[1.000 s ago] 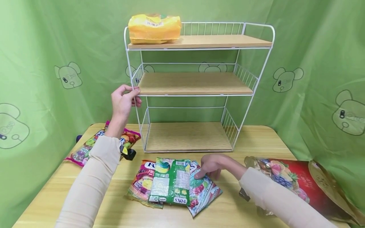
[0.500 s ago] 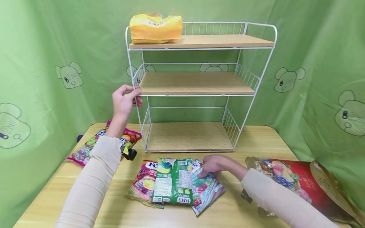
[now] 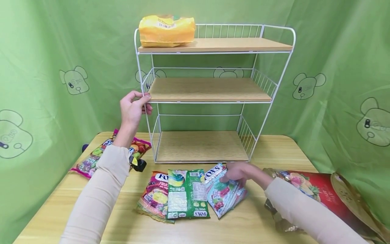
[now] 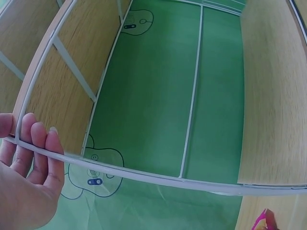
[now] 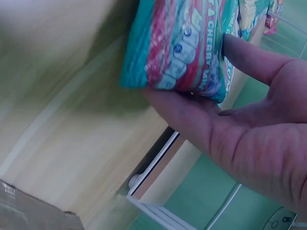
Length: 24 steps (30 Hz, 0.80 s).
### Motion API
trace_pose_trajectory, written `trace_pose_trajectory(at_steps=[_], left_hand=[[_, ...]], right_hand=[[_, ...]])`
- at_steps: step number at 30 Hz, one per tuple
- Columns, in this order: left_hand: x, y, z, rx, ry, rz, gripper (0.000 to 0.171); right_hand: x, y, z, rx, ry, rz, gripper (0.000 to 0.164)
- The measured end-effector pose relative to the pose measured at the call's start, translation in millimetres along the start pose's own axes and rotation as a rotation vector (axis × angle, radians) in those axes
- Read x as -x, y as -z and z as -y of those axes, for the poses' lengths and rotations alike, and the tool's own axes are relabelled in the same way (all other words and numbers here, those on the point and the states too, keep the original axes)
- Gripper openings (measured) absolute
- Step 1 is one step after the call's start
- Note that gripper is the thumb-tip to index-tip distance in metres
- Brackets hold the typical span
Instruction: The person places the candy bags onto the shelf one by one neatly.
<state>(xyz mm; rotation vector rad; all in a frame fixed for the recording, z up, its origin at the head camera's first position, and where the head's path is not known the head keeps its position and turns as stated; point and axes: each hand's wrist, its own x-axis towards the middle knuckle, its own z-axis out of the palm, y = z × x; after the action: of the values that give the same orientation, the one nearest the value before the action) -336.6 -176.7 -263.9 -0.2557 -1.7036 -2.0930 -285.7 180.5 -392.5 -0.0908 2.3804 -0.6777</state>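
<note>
My left hand (image 3: 130,109) grips the white wire shelf rack (image 3: 141,75) at the front left corner of its middle board. In the left wrist view its fingers curl round the frame, with the thumb at the board's edge. A light-blue Fox's candy bag (image 3: 224,194) is pinched by its upper right part in my right hand (image 3: 238,171). In the right wrist view the thumb lies on one face of that bag (image 5: 180,48) and fingers run under its edge. Beside it lies a green Fox's bag (image 3: 185,197), overlapping a red-orange Fox's bag (image 3: 154,196).
A yellow packet (image 3: 167,32) stands on the top board's left end. Behind my left forearm lies a pink-edged fruit candy bag (image 3: 95,156). At the right a large red and gold bag (image 3: 329,193) lies partly under my right sleeve. Green curtain (image 3: 341,67) surrounds the table.
My right hand has moved right with the light-blue bag, drawing it out from beside the green one, which shifted slightly right. The left hand keeps its hold on the rack.
</note>
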Motion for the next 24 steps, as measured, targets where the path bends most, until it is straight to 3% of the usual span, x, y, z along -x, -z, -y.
trace_pose_trajectory(at_steps=[4,14,20,24], left_hand=[[0.0,0.5,0.7,0.001,-0.004,-0.002,0.010],[-0.9,-1.2,1.3,0.006,-0.009,-0.023,0.011],[-1.4,-1.0,1.4,0.004,-0.005,-0.021,0.011],[-0.9,-1.3,1.3,0.000,0.001,-0.014,0.010]], right_hand=[[-1.8,4.9,-5.7,-0.033,0.004,0.010,0.098],[-6.6,14.3,-17.8,-0.188,0.044,0.090,0.072],[-3.0,17.9,-17.5,-0.175,0.075,0.027,0.087],[0.8,19.1,-14.8,-0.164,0.104,-0.015,0.084]])
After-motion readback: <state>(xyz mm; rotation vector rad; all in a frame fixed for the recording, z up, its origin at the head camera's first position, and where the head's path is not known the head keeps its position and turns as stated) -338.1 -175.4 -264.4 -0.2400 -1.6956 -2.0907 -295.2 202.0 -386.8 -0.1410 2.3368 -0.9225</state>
